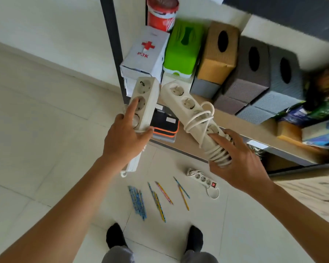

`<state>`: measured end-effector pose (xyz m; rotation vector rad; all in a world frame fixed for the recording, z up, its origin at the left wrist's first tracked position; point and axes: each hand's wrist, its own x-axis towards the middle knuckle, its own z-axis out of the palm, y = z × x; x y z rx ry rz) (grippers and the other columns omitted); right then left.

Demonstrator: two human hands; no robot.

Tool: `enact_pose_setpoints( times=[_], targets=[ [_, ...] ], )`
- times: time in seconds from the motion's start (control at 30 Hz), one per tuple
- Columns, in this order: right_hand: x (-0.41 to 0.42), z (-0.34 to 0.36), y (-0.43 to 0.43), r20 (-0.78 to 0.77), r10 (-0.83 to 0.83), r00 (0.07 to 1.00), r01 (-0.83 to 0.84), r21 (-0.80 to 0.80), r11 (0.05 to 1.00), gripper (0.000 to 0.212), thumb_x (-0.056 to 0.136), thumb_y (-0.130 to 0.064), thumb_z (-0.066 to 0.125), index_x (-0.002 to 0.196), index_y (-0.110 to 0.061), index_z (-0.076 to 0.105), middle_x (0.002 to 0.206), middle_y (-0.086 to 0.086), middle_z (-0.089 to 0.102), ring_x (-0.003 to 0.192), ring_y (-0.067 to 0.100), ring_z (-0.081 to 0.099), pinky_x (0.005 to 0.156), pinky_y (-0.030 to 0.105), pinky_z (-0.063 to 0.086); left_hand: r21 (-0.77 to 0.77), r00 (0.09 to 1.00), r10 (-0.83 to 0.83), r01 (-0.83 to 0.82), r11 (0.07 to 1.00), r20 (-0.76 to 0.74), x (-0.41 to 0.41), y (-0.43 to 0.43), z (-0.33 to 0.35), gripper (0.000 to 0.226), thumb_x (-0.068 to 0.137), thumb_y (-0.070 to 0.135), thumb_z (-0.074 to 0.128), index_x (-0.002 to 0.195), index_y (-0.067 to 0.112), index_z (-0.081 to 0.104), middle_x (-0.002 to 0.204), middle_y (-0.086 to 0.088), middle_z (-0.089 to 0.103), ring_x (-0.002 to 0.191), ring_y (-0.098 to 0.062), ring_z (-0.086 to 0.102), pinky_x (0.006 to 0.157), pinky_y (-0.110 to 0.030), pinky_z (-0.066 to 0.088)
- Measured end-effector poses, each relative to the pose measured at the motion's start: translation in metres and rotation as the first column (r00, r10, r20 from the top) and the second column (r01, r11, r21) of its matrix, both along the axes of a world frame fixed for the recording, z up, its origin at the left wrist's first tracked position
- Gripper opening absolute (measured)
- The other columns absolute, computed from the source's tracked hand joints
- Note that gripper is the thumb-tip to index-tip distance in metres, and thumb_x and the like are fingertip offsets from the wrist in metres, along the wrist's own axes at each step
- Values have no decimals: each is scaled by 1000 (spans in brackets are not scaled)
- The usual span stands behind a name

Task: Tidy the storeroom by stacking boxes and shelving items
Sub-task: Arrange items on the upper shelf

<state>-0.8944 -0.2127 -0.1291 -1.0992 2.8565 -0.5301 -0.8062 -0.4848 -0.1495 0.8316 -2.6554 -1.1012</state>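
**A:** How are the hands set?

**B:** The left hand (pixel 125 135) is wrapped round the lower end of the short power strip (pixel 146 99), with its forefinger laid straight over a socket. The right hand (pixel 239 164) clasps the cord-wound end of the long power strip (pixel 190 105). Both strips are in the air with their far ends nearly touching, just in front of the shelf (pixel 235 128).

**A:** What worries you first?

**B:** The cord (pixel 203 120) on the long one. A few loops sit loose over the sockets. I think they could slip off as it goes in and catch on a box corner.

**A:** And the short one?

**B:** A white bundle (pixel 132 164) hangs below the left hand, probably its cable and plug. Held by one end only, the strip could twist in the grip. The dangling part might also snag the shelf post (pixel 112 44).

**A:** Is there room on the shelf?

**B:** It looks tight. The first-aid box (pixel 146 54) and green box (pixel 180 52) stand right behind the strips, and an orange-and-black case (pixel 165 124) lies just beneath them. A careless push could knock a box over.

**A:** Underfoot?

**B:** Pencils (pixel 156 196) and a small power strip (pixel 203 179) lie on the floor (pixel 46 130) just ahead of the feet. A step forward could land on a pencil and slide.
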Motion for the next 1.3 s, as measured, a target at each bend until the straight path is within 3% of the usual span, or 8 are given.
enact_pose_setpoints(
  times=[0.2,0.3,0.43,0.53,0.73,0.97,1.1,1.3],
  targets=[
    [13,113,-5,-133,-11,991,-1,-93,996,75,65,-30,81,132,-25,48,129,10,50,97,29,59,72,41,55,-83,974,-110,95,992,-198,0,-19,118,79,86,43,65,149,40,17,129,-5,50,97,-15,46,72,-31,41],
    [29,162,-8,-198,-55,979,23,-163,986,72,68,-34,76,133,-27,45,131,8,49,97,29,60,69,41,56,-137,950,-155,121,983,-272,1,-25,173,81,86,44,65,150,40,16,132,-5,50,104,-20,51,75,-31,41],
    [51,213,-6,-268,-154,951,85,-254,964,77,67,-24,83,134,-31,47,137,1,46,99,28,61,70,44,56,-189,903,-206,142,972,-378,4,-30,238,82,85,45,66,149,44,16,133,-4,50,106,-23,54,81,-37,47],
    [63,247,-6,-310,-200,929,97,-318,943,74,69,-31,81,135,-34,46,136,0,47,98,26,61,70,44,56,-250,858,-266,168,954,-439,3,-31,282,82,85,46,67,150,43,16,135,-3,49,108,-24,55,78,-33,45],
    [72,302,5,-404,-305,863,163,-348,923,73,70,-39,73,138,-34,47,137,1,47,114,29,53,78,48,55,-339,802,-356,204,918,-480,-7,-29,348,83,85,46,67,150,44,16,140,-1,45,108,-18,51,74,-30,36],
    [70,367,28,-482,-378,790,191,-391,900,77,70,-41,73,139,-42,39,137,-3,43,99,20,56,72,43,55,-433,731,-431,204,878,-529,-25,-15,414,84,85,46,67,151,44,15,129,-1,49,91,-14,47,59,-28,37],
    [66,405,48,-532,-440,724,213,-435,875,77,69,-45,72,140,-40,41,136,-3,45,96,20,58,72,38,54,-455,664,-470,214,865,-582,-40,-2,455,83,83,47,69,148,48,16,125,0,50,95,-19,52,69,-36,48],
    [46,466,89,-567,-525,635,267,-476,838,81,72,-45,68,145,-41,34,137,-6,46,101,15,53,76,30,43,-507,601,-501,177,843,-623,-71,40,516,83,83,48,68,149,46,19,130,-5,51,108,-28,53,79,-36,43]
  ],
)
